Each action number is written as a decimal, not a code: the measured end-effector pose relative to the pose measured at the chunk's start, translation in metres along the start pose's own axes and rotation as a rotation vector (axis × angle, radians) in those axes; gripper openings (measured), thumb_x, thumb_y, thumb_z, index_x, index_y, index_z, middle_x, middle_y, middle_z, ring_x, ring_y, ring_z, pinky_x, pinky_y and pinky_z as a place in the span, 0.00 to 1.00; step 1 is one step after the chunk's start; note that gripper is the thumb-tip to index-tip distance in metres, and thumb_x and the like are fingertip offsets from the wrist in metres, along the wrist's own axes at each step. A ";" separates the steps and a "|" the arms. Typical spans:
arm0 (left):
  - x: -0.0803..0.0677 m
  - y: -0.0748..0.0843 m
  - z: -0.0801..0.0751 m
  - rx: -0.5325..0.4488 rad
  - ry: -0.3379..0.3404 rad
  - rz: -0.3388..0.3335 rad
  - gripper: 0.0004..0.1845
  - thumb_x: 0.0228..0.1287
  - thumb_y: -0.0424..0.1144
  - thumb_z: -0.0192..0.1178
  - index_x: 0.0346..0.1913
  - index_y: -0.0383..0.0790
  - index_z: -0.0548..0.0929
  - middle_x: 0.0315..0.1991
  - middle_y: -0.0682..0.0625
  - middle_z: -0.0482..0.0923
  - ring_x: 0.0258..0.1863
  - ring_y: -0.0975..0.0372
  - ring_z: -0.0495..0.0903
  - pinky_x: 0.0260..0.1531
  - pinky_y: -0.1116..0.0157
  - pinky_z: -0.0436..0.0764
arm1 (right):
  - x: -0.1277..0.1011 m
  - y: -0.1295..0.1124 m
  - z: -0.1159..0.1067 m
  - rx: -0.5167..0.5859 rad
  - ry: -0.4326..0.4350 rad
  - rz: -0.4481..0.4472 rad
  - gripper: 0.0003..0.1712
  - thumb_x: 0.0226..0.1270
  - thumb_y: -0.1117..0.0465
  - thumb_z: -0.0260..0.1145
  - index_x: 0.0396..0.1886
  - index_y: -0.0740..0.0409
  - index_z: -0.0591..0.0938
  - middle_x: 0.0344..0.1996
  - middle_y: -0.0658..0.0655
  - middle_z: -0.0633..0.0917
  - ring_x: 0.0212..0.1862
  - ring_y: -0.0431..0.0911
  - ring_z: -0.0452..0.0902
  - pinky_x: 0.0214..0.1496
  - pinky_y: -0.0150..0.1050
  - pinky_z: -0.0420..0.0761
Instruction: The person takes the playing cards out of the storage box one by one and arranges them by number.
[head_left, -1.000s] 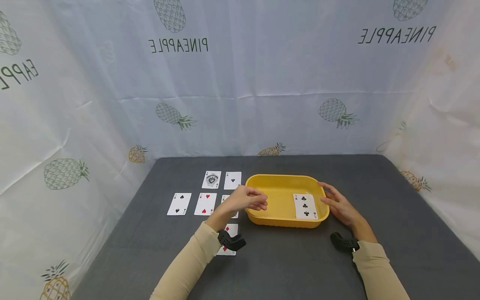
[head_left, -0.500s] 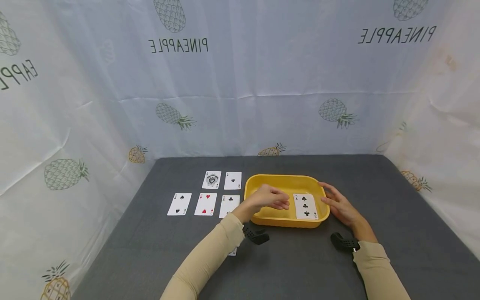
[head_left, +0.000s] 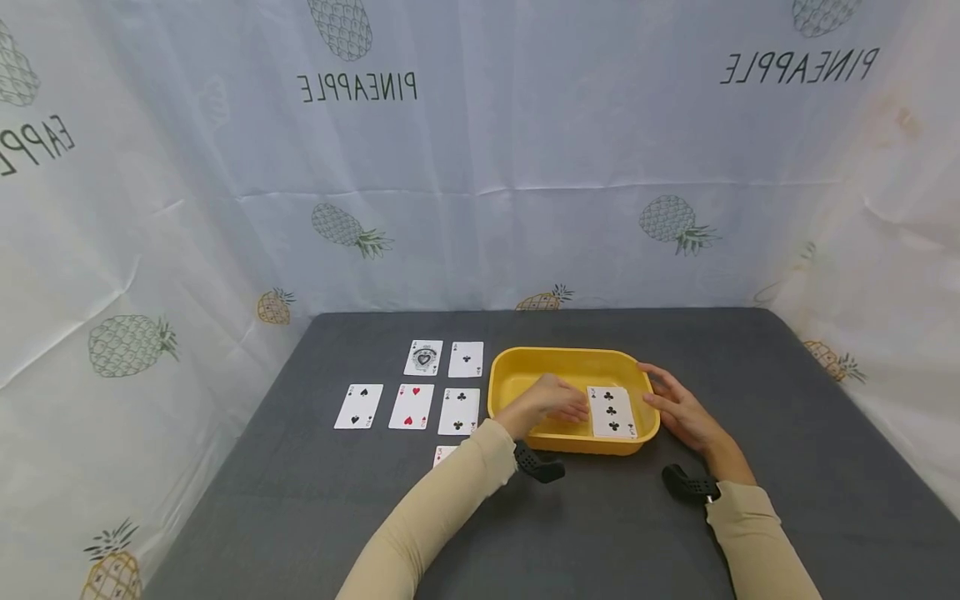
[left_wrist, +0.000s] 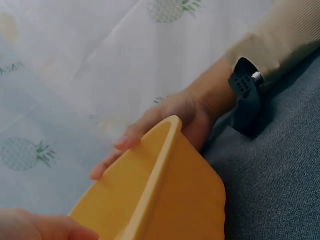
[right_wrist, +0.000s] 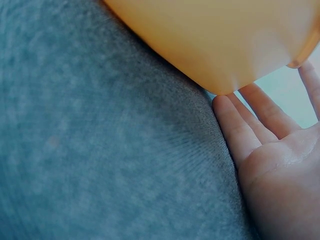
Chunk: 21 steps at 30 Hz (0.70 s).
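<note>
A yellow plastic tray [head_left: 525,354] stands on the dark table, with a stack of playing cards [head_left: 611,412] at its right end, a three of clubs on top. My left hand [head_left: 551,398] reaches over the tray from the front left, fingers loosely bent, fingertips beside the stack's left edge. I see no card in it. In the left wrist view only part of that hand [left_wrist: 40,227] shows. My right hand [head_left: 686,417] holds the tray's right end, thumb over the rim [left_wrist: 172,122]; in the right wrist view other fingers [right_wrist: 237,125] touch the outer wall.
Face-up cards lie in rows left of the tray: ace of spades [head_left: 423,358], ace of clubs [head_left: 466,360], two of spades [head_left: 358,407], two of hearts [head_left: 411,407], two of clubs [head_left: 458,412]. A red three [head_left: 444,454] is mostly hidden by my left sleeve. A pineapple-print curtain [head_left: 480,233] surrounds the table.
My left hand has moved right across the tray, from its left rim to the card stack. It uncovers the two of clubs, and the sleeve now covers most of the red three. My right hand stays put.
</note>
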<state>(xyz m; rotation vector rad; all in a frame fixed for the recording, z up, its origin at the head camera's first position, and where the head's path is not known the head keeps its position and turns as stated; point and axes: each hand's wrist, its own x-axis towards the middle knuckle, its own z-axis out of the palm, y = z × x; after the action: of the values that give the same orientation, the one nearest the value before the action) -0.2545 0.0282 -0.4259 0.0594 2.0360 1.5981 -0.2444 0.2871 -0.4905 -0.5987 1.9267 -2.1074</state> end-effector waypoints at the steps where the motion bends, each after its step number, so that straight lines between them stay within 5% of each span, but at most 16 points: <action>1: 0.001 0.000 0.001 -0.002 0.013 -0.014 0.12 0.64 0.32 0.60 0.44 0.25 0.84 0.42 0.34 0.86 0.41 0.51 0.88 0.40 0.63 0.87 | 0.000 0.000 0.000 -0.002 0.001 0.000 0.30 0.75 0.68 0.50 0.72 0.48 0.58 0.57 0.39 0.75 0.55 0.31 0.78 0.51 0.27 0.83; 9: 0.005 -0.002 0.013 -0.021 0.089 -0.068 0.12 0.61 0.32 0.61 0.44 0.26 0.82 0.42 0.36 0.87 0.40 0.52 0.88 0.42 0.64 0.87 | 0.000 -0.001 0.001 -0.015 0.006 0.002 0.29 0.75 0.67 0.51 0.71 0.46 0.59 0.57 0.39 0.75 0.55 0.31 0.78 0.51 0.27 0.83; 21: 0.002 0.005 0.023 -0.110 0.091 -0.132 0.19 0.61 0.34 0.62 0.53 0.27 0.77 0.46 0.39 0.83 0.44 0.53 0.84 0.53 0.61 0.84 | 0.001 -0.001 0.002 -0.024 -0.003 -0.006 0.29 0.75 0.68 0.49 0.71 0.45 0.58 0.57 0.39 0.74 0.55 0.31 0.77 0.51 0.27 0.82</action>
<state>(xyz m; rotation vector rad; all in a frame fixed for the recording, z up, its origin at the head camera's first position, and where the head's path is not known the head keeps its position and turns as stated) -0.2474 0.0506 -0.4255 -0.1868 1.9709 1.6532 -0.2438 0.2848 -0.4896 -0.6133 1.9532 -2.0883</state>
